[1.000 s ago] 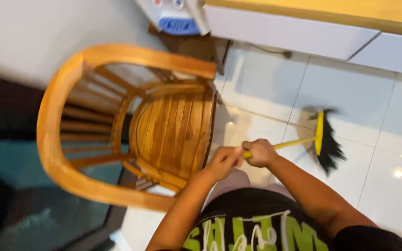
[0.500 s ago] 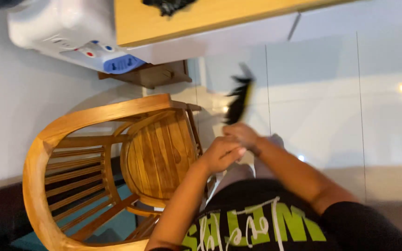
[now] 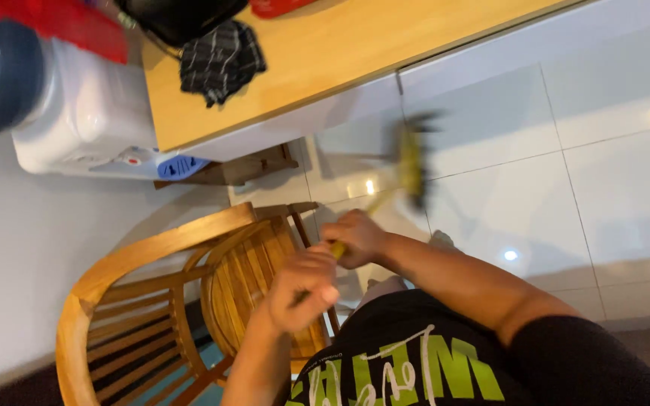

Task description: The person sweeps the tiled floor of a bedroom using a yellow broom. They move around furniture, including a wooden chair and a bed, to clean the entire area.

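Both my hands grip the yellow handle of a broom (image 3: pixel 412 159), whose dark bristled head is blurred over the white floor tiles (image 3: pixel 611 98). My right hand (image 3: pixel 360 237) holds the handle lower down, nearer the head. My left hand (image 3: pixel 300 289) is closed around the upper end, just above the seat of a round wooden chair (image 3: pixel 152 301). The broom head sits near the foot of a white cabinet under a wooden countertop (image 3: pixel 355 56).
A white water dispenser (image 3: pixel 77 120) with a dark bottle stands at the left against the wall. A dark checked cloth (image 3: pixel 220 60), a black bag and red items lie on the countertop. The chair stands close at my left.
The view has swung and the broom head has swept across the tiles toward the cabinet base. Both hands have stayed closed on the handle, beside the chair.
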